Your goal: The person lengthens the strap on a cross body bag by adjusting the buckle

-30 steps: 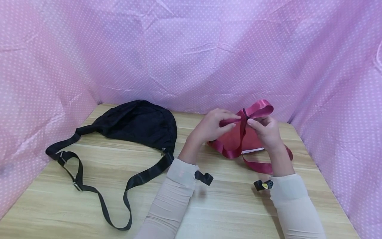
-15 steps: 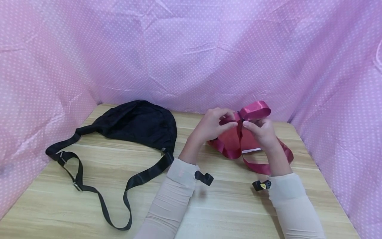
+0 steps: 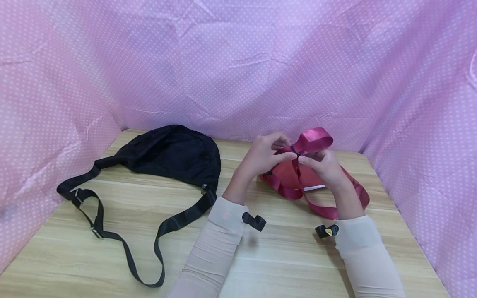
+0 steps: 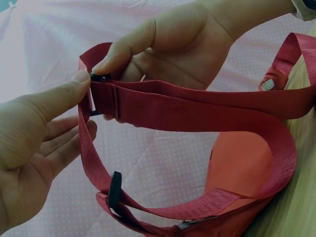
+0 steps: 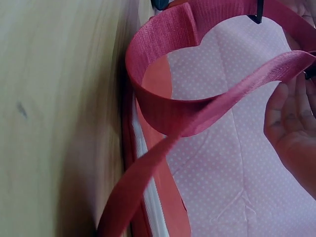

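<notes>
A red bag [image 3: 307, 177] with a dark pink webbing strap [image 3: 316, 142] lies at the right of the table in the head view. Above it my left hand [image 3: 262, 154] pinches the strap at a black slider buckle [image 4: 98, 77], its thumb tip at the buckle's edge. From the other side my right hand [image 3: 327, 167] grips the same spot, thumb tip close to the left thumb. One strap loop stands up over the hands; another hangs down to the tabletop. A second black slider [image 4: 114, 190] sits lower on the strap in the left wrist view.
On the left lies a black waist bag [image 3: 175, 155], its black strap [image 3: 126, 250] looped toward the table's front. Pink dotted cloth [image 3: 238, 74] surrounds the wooden table [image 3: 283, 260] at the back and sides. Black camera bands sit at both cuffs.
My right hand has shifted left, bringing the slider and the raised strap loop left and slightly down. My left hand's fingers have closed in a little at the slider. The black bag is unmoved.
</notes>
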A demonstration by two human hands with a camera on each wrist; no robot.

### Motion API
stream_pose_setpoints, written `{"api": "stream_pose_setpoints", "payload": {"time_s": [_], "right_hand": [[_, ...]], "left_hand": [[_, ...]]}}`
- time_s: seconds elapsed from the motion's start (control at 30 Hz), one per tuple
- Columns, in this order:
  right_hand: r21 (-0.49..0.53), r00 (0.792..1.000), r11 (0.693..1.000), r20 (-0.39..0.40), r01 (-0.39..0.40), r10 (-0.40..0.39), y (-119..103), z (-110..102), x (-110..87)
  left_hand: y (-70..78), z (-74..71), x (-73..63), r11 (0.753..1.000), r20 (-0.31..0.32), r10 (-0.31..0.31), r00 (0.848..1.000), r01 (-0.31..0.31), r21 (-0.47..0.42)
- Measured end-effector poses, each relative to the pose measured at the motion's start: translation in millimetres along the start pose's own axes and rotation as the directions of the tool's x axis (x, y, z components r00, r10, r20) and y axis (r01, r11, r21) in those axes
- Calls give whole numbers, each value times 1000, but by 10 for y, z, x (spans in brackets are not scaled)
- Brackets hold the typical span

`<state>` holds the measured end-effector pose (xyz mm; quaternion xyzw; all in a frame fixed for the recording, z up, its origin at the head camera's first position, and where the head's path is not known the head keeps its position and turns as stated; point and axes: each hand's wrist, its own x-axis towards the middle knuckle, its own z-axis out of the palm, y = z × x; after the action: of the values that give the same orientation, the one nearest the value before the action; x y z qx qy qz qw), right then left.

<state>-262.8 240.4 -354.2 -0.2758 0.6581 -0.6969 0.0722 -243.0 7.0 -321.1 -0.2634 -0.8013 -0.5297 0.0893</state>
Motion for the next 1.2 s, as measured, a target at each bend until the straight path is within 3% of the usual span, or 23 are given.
{"api": "stream_pose_setpoints", "payload": {"time_s": [0.4,0.6,1.03,1.2], "right_hand": [[-42,999,999,18,34,-33,-18,-34,25],[-29,999,999,13,37,-37,-39,-25,20],[-139,998,989,32,-41,46,-58,23,13],[-266,995,961,39,-79,93,-93,-15,-4]], "left_hand": [[4,-4,-3,999,34,-49,998,49,-1],[-23,5,1,1000,35,-4,999,5,-27],[-60,4,14,994,-64,-1,998,-6,-110],[-69,-19,13,984,-128,24,991,-47,-173]]}}
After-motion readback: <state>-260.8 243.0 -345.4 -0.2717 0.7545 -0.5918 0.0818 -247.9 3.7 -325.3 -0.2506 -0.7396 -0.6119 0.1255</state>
